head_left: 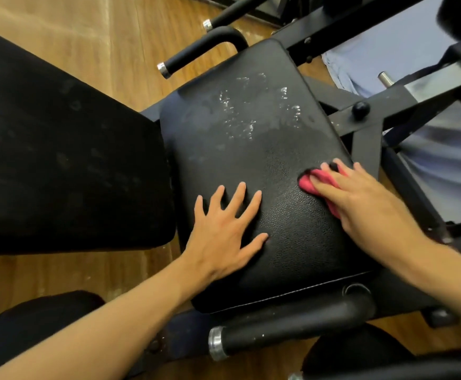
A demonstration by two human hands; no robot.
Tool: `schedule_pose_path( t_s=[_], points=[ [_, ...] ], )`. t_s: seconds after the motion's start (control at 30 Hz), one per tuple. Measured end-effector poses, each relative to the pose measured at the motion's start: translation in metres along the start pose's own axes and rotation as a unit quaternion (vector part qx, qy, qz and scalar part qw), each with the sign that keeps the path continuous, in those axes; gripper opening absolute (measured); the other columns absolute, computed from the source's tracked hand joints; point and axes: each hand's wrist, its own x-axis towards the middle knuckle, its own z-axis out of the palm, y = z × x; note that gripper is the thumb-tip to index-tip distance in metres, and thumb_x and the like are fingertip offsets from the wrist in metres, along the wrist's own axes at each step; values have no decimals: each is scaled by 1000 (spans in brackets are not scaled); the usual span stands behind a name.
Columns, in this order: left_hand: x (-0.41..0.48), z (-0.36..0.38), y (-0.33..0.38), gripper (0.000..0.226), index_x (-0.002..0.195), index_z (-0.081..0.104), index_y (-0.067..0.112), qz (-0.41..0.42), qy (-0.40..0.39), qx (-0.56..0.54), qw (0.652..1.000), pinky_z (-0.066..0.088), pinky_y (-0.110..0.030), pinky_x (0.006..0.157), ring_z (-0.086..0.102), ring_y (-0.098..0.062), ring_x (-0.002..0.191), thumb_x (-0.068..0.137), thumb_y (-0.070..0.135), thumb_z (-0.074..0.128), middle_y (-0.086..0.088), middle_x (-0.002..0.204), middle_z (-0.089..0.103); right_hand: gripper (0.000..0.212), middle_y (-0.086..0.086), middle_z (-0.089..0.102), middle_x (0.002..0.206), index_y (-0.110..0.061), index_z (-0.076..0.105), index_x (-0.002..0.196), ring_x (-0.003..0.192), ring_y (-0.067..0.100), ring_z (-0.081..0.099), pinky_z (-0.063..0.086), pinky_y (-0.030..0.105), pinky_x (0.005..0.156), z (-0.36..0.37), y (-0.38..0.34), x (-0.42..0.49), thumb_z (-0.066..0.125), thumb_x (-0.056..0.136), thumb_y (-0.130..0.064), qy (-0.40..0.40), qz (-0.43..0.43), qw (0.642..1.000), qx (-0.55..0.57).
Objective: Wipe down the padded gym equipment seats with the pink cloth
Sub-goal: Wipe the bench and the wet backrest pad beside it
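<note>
**Entry: padded seat, cloth at right edge**

Setting: wooden floor (59, 37), black steel frame (366, 144), gym machine seen from my head camera.

Item 1, padded seat (251, 165): black, grained, roughly rectangular; its long axis runs from me up and slightly right. Wet droplets (240, 116) sit on the far half.

Item 2, backrest pad (59, 149): black, just left of the seat.

Item 3, pink cloth (315, 182): bunched on the seat near its right edge, mostly covered.

Item 4, my right hand (366, 204): fingers straight, slightly spread, pressing flat on the cloth.

Item 5, my left hand (223, 234): fingers splayed wide, flat on the seat's near-left part, holding nothing.

Item 6, handle (292, 327): black grip below the seat's near edge.
</note>
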Motion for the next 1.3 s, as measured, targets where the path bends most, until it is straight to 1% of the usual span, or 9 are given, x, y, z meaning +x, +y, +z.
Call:
schedule_pose_path(
  t_s=[0.13,0.23,0.37,0.53,0.63,0.77,0.93,1.2,1.3],
  points=[
    [-5,28,6,80,166,20,34,-29,53,-68,996,21,-78,116,16,-44,156,98,74,31,-3,174,17,40,20,60,138,-8,64,132,129,47,54,30,57,113,0,15,27,64,92,-4,-16,-7,1000,-22],
    [-6,35,7,79,164,31,32,-34,101,-106,989,20,-78,115,21,-43,155,96,71,40,-2,172,24,32,24,59,137,-6,63,132,128,51,52,32,61,112,2,29,93,53,101,-12,-11,-11,999,-44],
    [-6,40,6,78,160,40,33,-32,144,-108,983,24,-75,115,28,-41,154,93,72,46,-1,169,32,32,19,56,142,-7,63,131,129,52,49,29,62,114,6,26,132,51,101,-7,-1,1,998,-57],
    [-5,43,6,81,158,45,32,-41,166,-119,978,24,-74,115,31,-41,152,88,71,53,-1,167,37,53,15,57,144,-16,57,142,133,45,50,25,48,119,6,4,39,53,93,3,-7,-59,996,-61],
    [-4,44,6,81,159,44,33,-41,168,-131,976,21,-75,116,28,-39,154,88,71,54,0,168,34,52,16,59,141,-10,58,141,132,41,53,21,42,118,5,2,10,41,92,-9,-12,-94,992,-83],
    [-3,46,3,80,157,45,33,-35,179,-153,971,16,-77,117,29,-39,153,87,70,56,0,167,36,36,23,61,135,-1,61,131,129,46,54,32,52,115,13,18,73,51,98,-10,2,-60,993,-104],
    [-3,48,2,80,158,45,34,-35,184,-153,970,16,-77,117,28,-39,154,87,70,56,1,167,35,29,22,57,135,-8,61,127,128,46,48,31,53,112,11,24,162,48,101,-6,5,18,993,-117],
    [-4,47,2,79,158,45,34,-32,186,-155,970,15,-78,117,28,-39,153,88,71,55,-1,166,36,71,17,52,147,-16,50,147,132,43,50,32,48,118,-13,20,8,71,81,0,-44,-8,993,-107],
    [-3,47,1,79,158,44,34,-34,185,-154,970,15,-78,117,28,-40,153,89,71,54,0,167,36,69,23,53,145,-8,52,145,135,45,49,27,48,120,-10,23,-17,73,80,1,-57,-10,993,-105]
  ],
)
